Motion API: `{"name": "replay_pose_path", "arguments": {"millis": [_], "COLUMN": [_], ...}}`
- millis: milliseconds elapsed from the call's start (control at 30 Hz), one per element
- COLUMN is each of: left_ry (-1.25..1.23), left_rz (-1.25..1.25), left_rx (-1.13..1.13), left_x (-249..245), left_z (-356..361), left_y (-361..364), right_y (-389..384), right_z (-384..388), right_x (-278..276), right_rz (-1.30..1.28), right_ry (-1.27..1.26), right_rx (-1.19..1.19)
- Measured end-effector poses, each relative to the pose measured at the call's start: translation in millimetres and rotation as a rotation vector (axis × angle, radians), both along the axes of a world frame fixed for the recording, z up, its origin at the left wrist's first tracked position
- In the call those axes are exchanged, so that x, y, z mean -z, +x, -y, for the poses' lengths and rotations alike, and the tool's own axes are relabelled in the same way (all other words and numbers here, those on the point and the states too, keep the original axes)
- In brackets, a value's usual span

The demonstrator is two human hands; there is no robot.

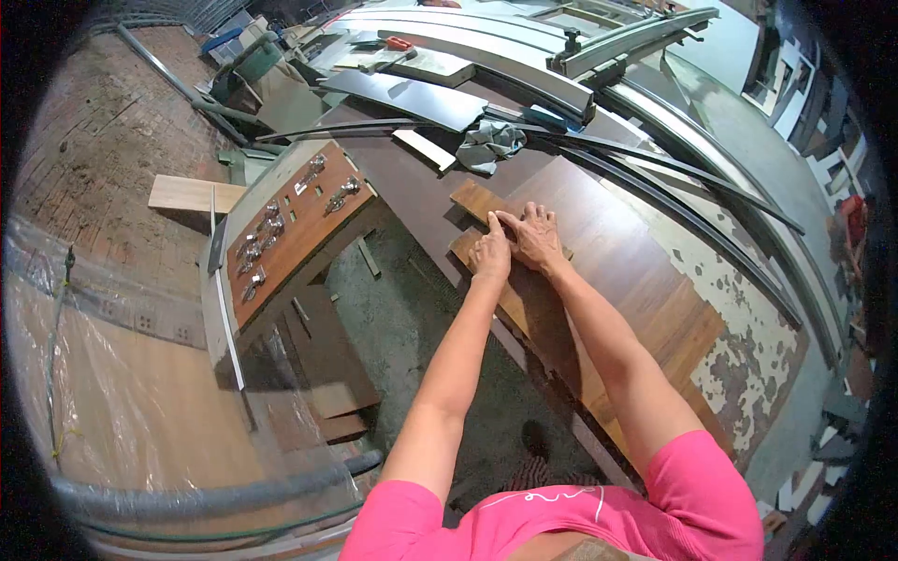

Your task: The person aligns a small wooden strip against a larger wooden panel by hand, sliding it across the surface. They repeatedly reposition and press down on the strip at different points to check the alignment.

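Both hands are close together on a long brown wooden board (645, 309) that lies on the workbench. My left hand (490, 251) rests at the board's left edge with its fingers bent, its index finger meeting my right hand. Beside it, my right hand (535, 236) lies on the wood, fingers spread and pointing away from me. A small wooden strip (476, 198) sticks out past my fingertips at the far left edge of the board. Whatever lies under my palms is hidden.
A grey cloth (490, 145) and metal strips lie beyond the hands. Long metal rails (692, 173) run along the right. At left stands a brown panel (295, 224) with metal fittings. A red-handled tool (399, 44) sits at the back.
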State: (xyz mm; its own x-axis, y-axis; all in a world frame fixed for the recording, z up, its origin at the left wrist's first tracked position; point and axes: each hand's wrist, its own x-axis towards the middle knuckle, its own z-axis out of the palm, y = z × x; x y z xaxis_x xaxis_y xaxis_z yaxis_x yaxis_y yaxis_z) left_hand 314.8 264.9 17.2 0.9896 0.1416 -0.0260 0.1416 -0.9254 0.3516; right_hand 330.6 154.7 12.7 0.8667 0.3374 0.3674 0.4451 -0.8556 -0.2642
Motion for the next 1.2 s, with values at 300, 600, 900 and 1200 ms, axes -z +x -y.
{"name": "replay_pose_path", "arguments": {"millis": [300,600,900,1200], "left_ry": [0.077,0.070,0.016,0.132], "left_rz": [-0.008,-0.191,-0.159,-0.124], "left_rx": [0.069,0.371,0.651,0.475], "left_x": [-1,-18,-14,-13], "left_z": [55,244,339,323], "left_y": [-110,-344,-471,-432], "right_y": [-111,-354,-489,-442], "right_z": [64,281,396,371], "right_x": [-3,-15,-27,-19], "right_rz": [-0.080,-0.146,-0.144,-0.081], "right_ry": [0.032,0.073,0.004,-0.020], "right_rx": [-0.061,-0.029,0.011,-0.001]}}
